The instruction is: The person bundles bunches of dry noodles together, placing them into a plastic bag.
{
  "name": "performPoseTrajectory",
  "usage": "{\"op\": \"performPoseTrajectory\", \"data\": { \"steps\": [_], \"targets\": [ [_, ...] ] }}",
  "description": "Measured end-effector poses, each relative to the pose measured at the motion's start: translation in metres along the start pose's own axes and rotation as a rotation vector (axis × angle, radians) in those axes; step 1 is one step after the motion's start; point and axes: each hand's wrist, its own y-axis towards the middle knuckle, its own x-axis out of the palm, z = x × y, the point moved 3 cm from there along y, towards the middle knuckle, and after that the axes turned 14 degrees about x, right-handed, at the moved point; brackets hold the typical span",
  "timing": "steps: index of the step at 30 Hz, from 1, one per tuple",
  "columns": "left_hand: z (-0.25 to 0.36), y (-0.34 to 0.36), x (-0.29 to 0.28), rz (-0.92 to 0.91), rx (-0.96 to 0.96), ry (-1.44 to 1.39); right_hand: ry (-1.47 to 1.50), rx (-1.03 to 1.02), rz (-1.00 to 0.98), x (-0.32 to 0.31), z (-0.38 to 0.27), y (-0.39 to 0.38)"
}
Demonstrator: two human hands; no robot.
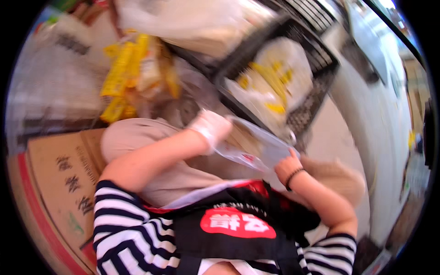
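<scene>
My left hand [211, 126], in a thin translucent glove, grips the left end of a clear plastic bag [254, 144] with red print. My bare right hand [286, 165], with a dark bead bracelet on the wrist, pinches the bag's other end. The bag is stretched between them over my lap; something pale and brownish shows inside, blurred. Just beyond it stands a black plastic crate [321, 64] holding white bags with yellow packets [275, 78].
At upper left lie several yellow packages [126, 68] and wrapped stacks [46, 91]. A cardboard box [55, 178] is beside my left leg. A large white plastic bundle [192, 20] and another black crate [307, 11] are behind. A pale floor [330, 137] runs at right.
</scene>
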Motion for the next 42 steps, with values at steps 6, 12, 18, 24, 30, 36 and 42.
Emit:
{"op": "performPoseTrajectory", "data": {
  "steps": [6,12,18,24,30,36,42],
  "targets": [
    [0.023,0.001,-0.030,-0.115,0.128,0.167,0.196,0.089,0.174,-0.035,0.040,-0.043],
    [0.026,0.000,-0.021,-0.097,0.064,0.123,1.171,0.004,1.056,-0.147,0.096,-0.097],
    [0.028,0.001,-0.036,-0.109,0.091,0.141,1.584,-0.012,1.393,-0.147,0.162,-0.107],
    [0.034,-0.011,-0.044,-0.148,0.076,0.080,1.775,0.004,1.523,-0.145,0.184,-0.111],
    [0.035,-0.016,-0.045,-0.125,0.039,0.062,1.717,0.091,1.638,-0.139,0.199,-0.114],
    [0.039,-0.018,-0.052,-0.114,0.069,0.073,1.837,0.179,1.576,-0.134,0.207,-0.120],
    [0.037,-0.016,-0.049,-0.094,0.064,0.069,1.870,0.163,1.541,-0.134,0.207,-0.119]
  ]
}}
